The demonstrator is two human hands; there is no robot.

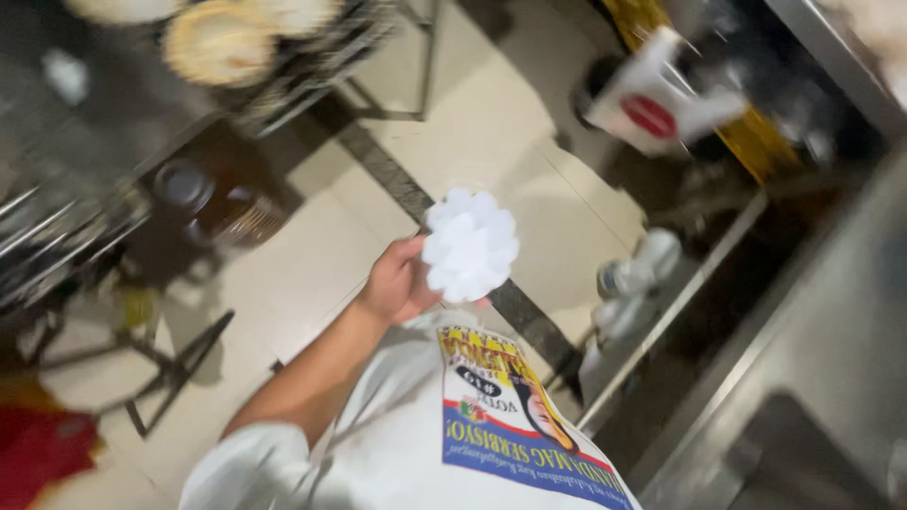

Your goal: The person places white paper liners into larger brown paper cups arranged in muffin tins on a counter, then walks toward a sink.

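The left hand (397, 283) has its grip closed on a white scalloped mould (470, 244) held over the tiled floor (491, 123), and it would do well to keep it level and pinched at the edge; the right hand is out of view.

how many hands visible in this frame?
1. The left hand is at frame centre, above the tiled floor, gripping a white scalloped object. The right hand is out of view, possibly hidden below the frame.
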